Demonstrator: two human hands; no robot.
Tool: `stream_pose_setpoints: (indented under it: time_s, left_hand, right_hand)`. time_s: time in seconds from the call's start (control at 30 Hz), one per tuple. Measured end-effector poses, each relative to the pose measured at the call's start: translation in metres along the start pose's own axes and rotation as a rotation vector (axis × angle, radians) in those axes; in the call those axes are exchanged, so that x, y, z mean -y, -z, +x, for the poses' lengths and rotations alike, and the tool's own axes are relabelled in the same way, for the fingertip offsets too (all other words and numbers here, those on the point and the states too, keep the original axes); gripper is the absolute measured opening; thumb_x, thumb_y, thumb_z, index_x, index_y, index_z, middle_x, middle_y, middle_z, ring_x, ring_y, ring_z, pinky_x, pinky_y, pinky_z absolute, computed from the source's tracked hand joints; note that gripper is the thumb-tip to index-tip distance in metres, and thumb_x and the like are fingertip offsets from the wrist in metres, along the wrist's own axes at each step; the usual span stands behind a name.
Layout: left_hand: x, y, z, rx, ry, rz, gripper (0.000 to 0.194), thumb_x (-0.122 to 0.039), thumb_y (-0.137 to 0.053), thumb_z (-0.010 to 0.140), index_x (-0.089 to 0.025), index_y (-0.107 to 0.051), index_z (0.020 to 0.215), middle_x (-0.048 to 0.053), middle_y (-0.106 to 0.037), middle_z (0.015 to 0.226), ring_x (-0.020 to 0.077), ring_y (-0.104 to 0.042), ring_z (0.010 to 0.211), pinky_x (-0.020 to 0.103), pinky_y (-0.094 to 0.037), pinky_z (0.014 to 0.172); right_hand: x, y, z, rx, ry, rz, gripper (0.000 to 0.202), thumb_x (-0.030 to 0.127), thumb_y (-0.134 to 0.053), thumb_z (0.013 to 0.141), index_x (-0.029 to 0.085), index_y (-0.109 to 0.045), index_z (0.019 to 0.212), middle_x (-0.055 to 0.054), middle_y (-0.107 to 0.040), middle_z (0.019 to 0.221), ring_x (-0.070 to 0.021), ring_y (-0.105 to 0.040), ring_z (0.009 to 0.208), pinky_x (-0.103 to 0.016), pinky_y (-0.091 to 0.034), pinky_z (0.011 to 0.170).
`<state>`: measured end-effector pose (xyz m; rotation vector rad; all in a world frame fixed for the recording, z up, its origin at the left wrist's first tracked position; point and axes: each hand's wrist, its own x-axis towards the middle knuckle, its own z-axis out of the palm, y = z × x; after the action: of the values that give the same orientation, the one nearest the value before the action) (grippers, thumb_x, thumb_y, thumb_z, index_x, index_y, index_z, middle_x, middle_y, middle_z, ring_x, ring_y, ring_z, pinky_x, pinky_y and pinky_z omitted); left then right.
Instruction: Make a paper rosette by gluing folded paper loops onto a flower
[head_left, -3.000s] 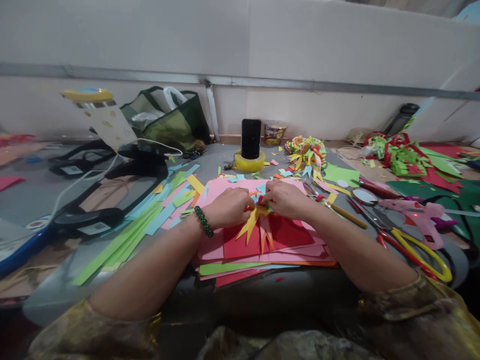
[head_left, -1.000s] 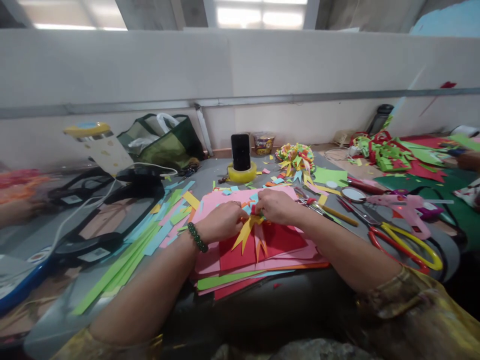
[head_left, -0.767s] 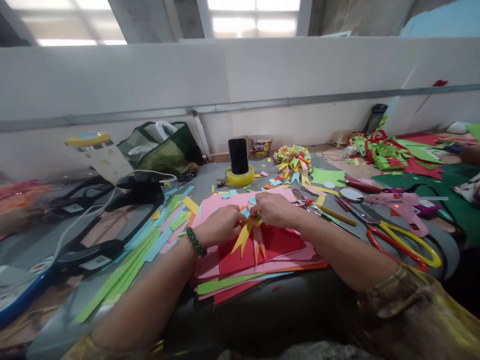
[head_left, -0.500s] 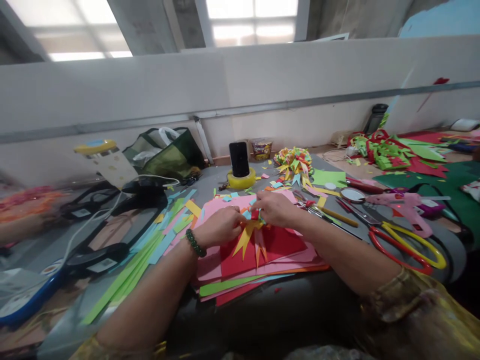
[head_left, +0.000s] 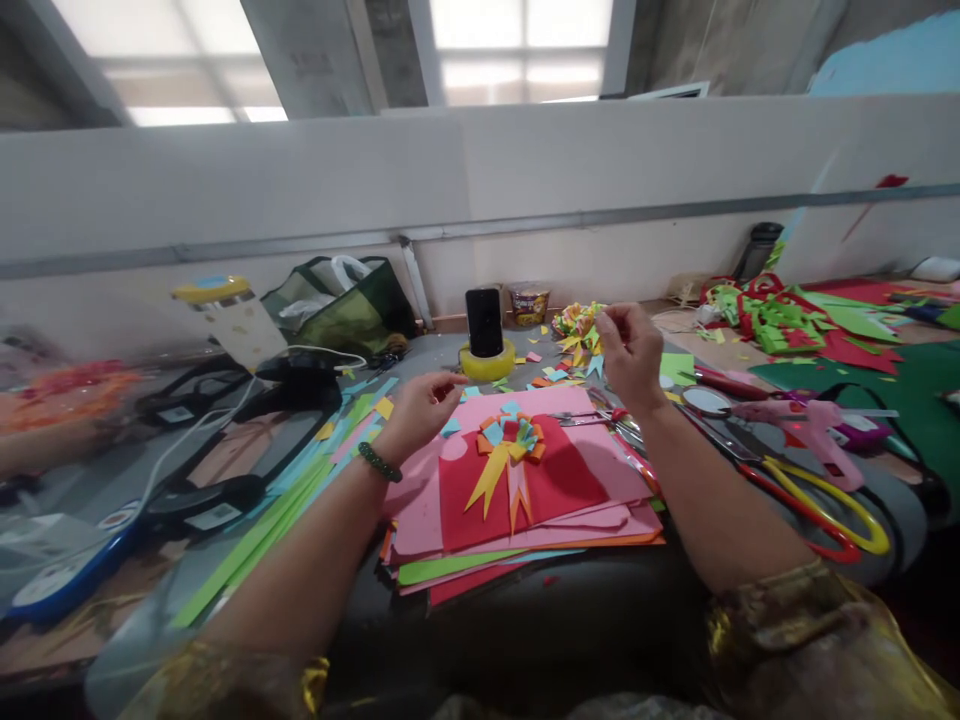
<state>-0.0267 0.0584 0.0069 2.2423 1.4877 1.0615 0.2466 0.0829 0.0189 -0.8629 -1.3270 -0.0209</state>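
Observation:
A paper rosette (head_left: 512, 437) with blue and orange loops, a red middle and yellow and pink forked tails lies on a red paper sheet (head_left: 570, 480). Under that sheet is a stack of pink paper (head_left: 416, 525). My left hand (head_left: 424, 410), with a green bead bracelet (head_left: 379, 462) at its wrist, hovers left of the rosette, fingers loosely apart and nothing visible in them. Raised to the right of the rosette, my right hand (head_left: 634, 355) has its fingers pinched; whatever they may hold is too small to make out. Behind it sits a pile of finished paper rosettes (head_left: 577, 322), partly covered.
A phone (head_left: 484, 322) stands in a yellow tape roll (head_left: 487, 361). On the right lie large scissors (head_left: 825, 510) and a pink glue gun (head_left: 817, 425). Green paper strips (head_left: 247, 560) and black straps (head_left: 210, 505) are at left. Another person's hand (head_left: 90, 430) is at far left.
Both hands have let go of the rosette, which stays on the red sheet. My left hand has drawn back leftward; my right hand has risen up and to the right.

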Motion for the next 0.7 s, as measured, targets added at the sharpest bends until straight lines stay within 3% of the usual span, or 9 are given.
stream_pose_setpoints:
  time_s: [0.17, 0.3, 0.4, 0.47, 0.57, 0.63, 0.7]
  left_hand:
    - [-0.002, -0.005, -0.001, 0.053, -0.001, 0.032, 0.034, -0.031, -0.053, 0.078, -0.013, -0.079, 0.090, 0.004, -0.072, 0.067, 0.0150, -0.056, 0.057, 0.025, -0.044, 0.055]
    - [-0.002, -0.003, -0.001, 0.059, -0.010, 0.040, 0.038, -0.036, -0.051, 0.079, -0.013, -0.079, 0.091, 0.005, -0.072, 0.069, 0.0161, -0.057, 0.058, 0.026, -0.044, 0.057]
    - [-0.002, 0.000, -0.001, 0.063, -0.024, 0.082, 0.043, -0.041, -0.048, 0.080, -0.014, -0.079, 0.095, 0.006, -0.075, 0.074, 0.0178, -0.059, 0.061, 0.028, -0.044, 0.058]
    - [-0.001, 0.001, -0.001, 0.064, -0.032, 0.112, 0.045, -0.043, -0.048, 0.080, -0.015, -0.079, 0.095, 0.007, -0.075, 0.075, 0.0191, -0.059, 0.062, 0.029, -0.045, 0.059]
    - [-0.001, 0.001, 0.000, 0.067, -0.040, 0.130, 0.042, -0.043, -0.048, 0.080, -0.018, -0.080, 0.093, 0.007, -0.076, 0.077, 0.0207, -0.061, 0.064, 0.030, -0.046, 0.061]
    - [-0.001, 0.000, 0.000, 0.065, -0.059, 0.129, 0.038, -0.041, -0.050, 0.079, -0.021, -0.080, 0.088, 0.006, -0.076, 0.076, 0.0216, -0.062, 0.065, 0.031, -0.046, 0.062]
    - [-0.002, -0.001, 0.000, 0.062, -0.086, 0.122, 0.033, -0.039, -0.051, 0.078, -0.023, -0.080, 0.081, 0.007, -0.077, 0.075, 0.0218, -0.063, 0.064, 0.031, -0.046, 0.062]
  right_hand:
    - [0.006, 0.012, 0.011, -0.154, 0.025, 0.070, 0.019, 0.041, -0.058, 0.088, 0.022, -0.060, 0.087, 0.005, -0.050, 0.063, -0.0113, -0.046, 0.054, -0.025, -0.039, 0.052]
    - [0.038, 0.040, 0.015, -0.184, 0.144, 0.055, 0.019, 0.042, -0.058, 0.092, 0.024, -0.063, 0.093, 0.007, -0.045, 0.059, -0.0111, -0.042, 0.048, -0.026, -0.036, 0.048]
    - [0.058, 0.067, 0.015, -0.158, 0.206, -0.092, 0.019, 0.038, -0.058, 0.092, 0.022, -0.067, 0.088, 0.004, -0.052, 0.060, -0.0113, -0.047, 0.049, -0.026, -0.037, 0.049]
    - [0.060, 0.083, 0.016, -0.012, 0.155, -0.290, 0.020, 0.036, -0.059, 0.090, 0.020, -0.070, 0.084, 0.002, -0.060, 0.063, -0.0122, -0.052, 0.054, -0.026, -0.039, 0.053]
    - [0.043, 0.099, 0.016, 0.407, -0.023, -0.591, 0.016, 0.028, -0.063, 0.085, 0.021, -0.073, 0.075, -0.001, -0.066, 0.064, -0.0138, -0.056, 0.058, -0.026, -0.039, 0.056]
    - [0.026, 0.100, 0.012, 0.677, -0.139, -0.679, 0.011, 0.016, -0.067, 0.078, 0.022, -0.074, 0.073, -0.001, -0.067, 0.064, -0.0139, -0.055, 0.057, -0.027, -0.037, 0.054]
    - [0.011, 0.094, 0.004, 0.836, -0.204, -0.684, 0.019, 0.004, -0.071, 0.070, 0.022, -0.075, 0.072, 0.000, -0.066, 0.064, -0.0135, -0.053, 0.055, -0.027, -0.035, 0.052]
